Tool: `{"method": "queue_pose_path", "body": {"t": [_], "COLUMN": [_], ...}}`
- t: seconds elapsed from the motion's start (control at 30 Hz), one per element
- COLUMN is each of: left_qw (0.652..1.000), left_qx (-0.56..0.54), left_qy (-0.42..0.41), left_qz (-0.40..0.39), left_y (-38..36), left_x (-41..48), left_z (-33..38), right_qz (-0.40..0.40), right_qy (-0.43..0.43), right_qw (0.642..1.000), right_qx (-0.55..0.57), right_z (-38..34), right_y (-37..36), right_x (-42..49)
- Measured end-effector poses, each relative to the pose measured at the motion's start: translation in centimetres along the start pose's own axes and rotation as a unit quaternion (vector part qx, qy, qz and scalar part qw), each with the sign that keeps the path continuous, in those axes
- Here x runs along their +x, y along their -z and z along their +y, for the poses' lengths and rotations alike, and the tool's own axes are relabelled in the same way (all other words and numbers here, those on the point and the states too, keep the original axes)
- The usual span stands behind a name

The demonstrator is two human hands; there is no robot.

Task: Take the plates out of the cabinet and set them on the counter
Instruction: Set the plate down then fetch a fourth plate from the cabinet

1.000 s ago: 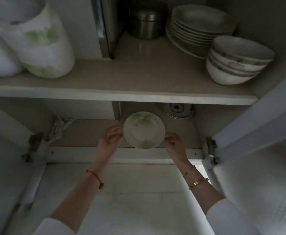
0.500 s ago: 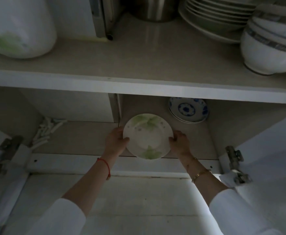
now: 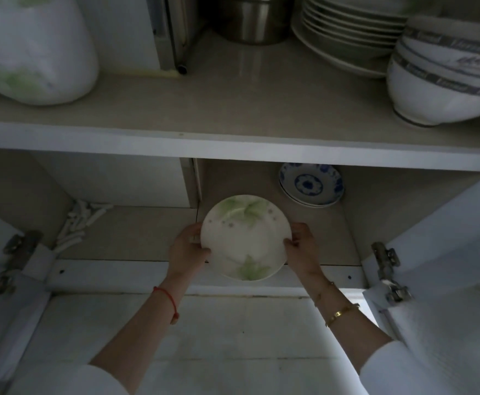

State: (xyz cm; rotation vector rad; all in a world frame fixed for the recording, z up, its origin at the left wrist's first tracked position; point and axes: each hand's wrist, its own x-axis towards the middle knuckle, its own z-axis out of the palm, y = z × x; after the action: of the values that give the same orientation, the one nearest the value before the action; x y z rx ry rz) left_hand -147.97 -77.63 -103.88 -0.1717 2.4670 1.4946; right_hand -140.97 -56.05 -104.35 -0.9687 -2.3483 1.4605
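A white plate with green leaf prints (image 3: 245, 238) is held over the front edge of the cabinet's lower compartment. My left hand (image 3: 186, 248) grips its left rim and my right hand (image 3: 302, 246) grips its right rim, thumbs on top. Behind it, at the back right of the same compartment, lies a small stack of blue-and-white plates (image 3: 311, 185). On the counter (image 3: 204, 112) above the cabinet stands a stack of white plates (image 3: 347, 32) at the back right.
White bowls with grey bands (image 3: 443, 78) are stacked at the counter's right edge, a steel pot (image 3: 254, 18) at the back, a white bag (image 3: 30, 47) at the left. Both cabinet doors (image 3: 446, 223) hang open on hinges. White utensils (image 3: 79, 223) lie in the left compartment.
Both hands have drawn the leaf plate forward toward the cabinet's front edge. The camera has come closer, and the blue plates behind have come into full view.
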Motion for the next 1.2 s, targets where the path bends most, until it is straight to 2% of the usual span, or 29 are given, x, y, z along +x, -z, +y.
{"method": "queue_pose_path", "body": {"t": [0.2, 0.53, 0.77, 0.9, 1.2], "left_qw": [1.0, 0.996, 0.995, 0.995, 0.99], "left_qx": [-0.004, 0.047, 0.058, 0.025, 0.039], "left_qy": [0.017, 0.042, 0.005, 0.008, -0.07], "left_qz": [-0.015, -0.062, -0.08, -0.098, -0.119], "left_y": [3.6, 13.5, 21.8, 26.2, 34.5], "left_x": [-6.1, -20.8, -29.8, -35.0, -42.2], "left_z": [2.3, 11.8, 24.4, 32.6, 49.6], "right_qz": [-0.001, -0.024, -0.004, 0.003, 0.044], "right_qy": [-0.044, -0.11, -0.151, -0.132, -0.097], "right_qw": [0.998, 0.992, 0.985, 0.987, 0.983], "right_qx": [0.051, 0.053, 0.085, 0.094, 0.147], "right_z": [-2.7, -13.2, -24.8, -33.2, -49.6], "right_y": [3.3, 13.6, 22.2, 28.3, 40.6], "right_x": [-5.9, -19.9, -28.0, -31.5, -37.8]}}
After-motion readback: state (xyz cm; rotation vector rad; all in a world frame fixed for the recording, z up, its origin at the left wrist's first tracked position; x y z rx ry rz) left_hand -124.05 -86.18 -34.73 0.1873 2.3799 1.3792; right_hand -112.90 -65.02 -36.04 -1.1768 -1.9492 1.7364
